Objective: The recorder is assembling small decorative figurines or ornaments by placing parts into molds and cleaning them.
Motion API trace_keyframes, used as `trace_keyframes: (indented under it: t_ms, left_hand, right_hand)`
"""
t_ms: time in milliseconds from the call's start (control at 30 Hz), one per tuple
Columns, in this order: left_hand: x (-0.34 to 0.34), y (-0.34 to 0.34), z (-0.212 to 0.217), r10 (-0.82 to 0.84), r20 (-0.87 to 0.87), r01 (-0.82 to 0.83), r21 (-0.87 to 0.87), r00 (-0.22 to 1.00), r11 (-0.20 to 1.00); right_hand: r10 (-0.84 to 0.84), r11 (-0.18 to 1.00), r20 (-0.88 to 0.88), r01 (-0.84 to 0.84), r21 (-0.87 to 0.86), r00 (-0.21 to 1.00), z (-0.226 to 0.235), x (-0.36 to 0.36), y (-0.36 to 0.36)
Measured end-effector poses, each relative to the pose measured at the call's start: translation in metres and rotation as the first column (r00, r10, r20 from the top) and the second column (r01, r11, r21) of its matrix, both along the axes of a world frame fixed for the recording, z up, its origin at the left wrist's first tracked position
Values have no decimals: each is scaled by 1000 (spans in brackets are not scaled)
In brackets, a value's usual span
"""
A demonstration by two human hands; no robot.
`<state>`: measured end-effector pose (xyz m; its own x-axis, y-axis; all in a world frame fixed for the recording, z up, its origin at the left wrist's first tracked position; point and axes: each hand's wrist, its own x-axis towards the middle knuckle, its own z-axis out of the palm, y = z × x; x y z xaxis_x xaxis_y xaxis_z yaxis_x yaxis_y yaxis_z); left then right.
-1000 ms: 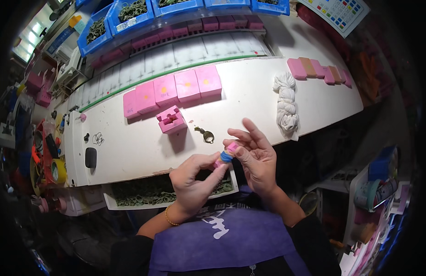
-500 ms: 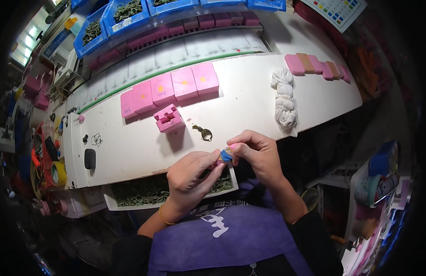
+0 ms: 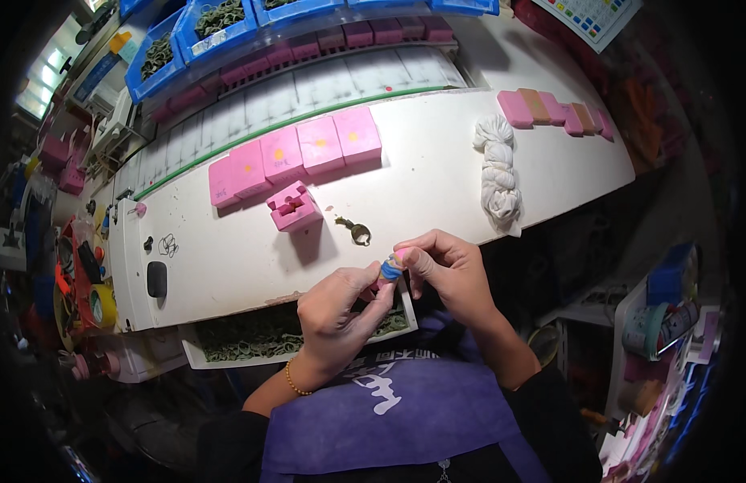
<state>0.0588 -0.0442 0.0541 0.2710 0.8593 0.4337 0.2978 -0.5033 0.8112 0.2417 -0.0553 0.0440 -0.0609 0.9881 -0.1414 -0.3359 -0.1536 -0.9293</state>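
Both my hands meet just in front of the table's near edge. Between them is a small blue, pink and yellowish figure-like piece (image 3: 390,269), too small to make out fully. The thumb and fingers of my left hand (image 3: 332,310) pinch its lower end. At its pink upper end, my right hand (image 3: 453,270) closes thumb and forefinger on it. On the table beyond my hands lies a dark green ring-shaped piece (image 3: 353,230) with a short stem. Left of it stands a pink block (image 3: 297,219) with a notched cavity on top.
Behind is a row of pink blocks (image 3: 284,157). A twisted white cloth (image 3: 498,173) and pink and brown blocks (image 3: 536,106) lie right. Blue bins (image 3: 155,76) with green pieces stand at the back. Below the table edge, a white tray (image 3: 189,348) holds more green pieces.
The piece has shifted slightly left and up between my hands, and a bit more of its pink end shows. My fingers keep their pinch. The things on the table have stayed put.
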Motion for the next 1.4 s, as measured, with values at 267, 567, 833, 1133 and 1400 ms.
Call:
trace_keyframes:
  t_ms: [267,567,833,1133,1400]
  left_hand:
    - [-1,4,-2,-61,-32,63,60,998,996]
    - [0,-3,-1,-66,14,68,-135,998,989]
    - [-1,8,4,-189,209,261,-409,960,875]
    - [-5,28,-8,-132,165,185,-363,977,913]
    - [10,42,-8,-22,112,56,-306,993,950]
  right_hand:
    - [-49,999,32,50,-19,998,3,0,1]
    - [-89,995,220,75,73,971,2,-4,-2]
    - [173,983,-117,-178,-32,978,0,4,-1]
    - [-674,737,738,77,672,15,13,53,52]
    - [-370,917,915,97,387,-159,-7,101,84]
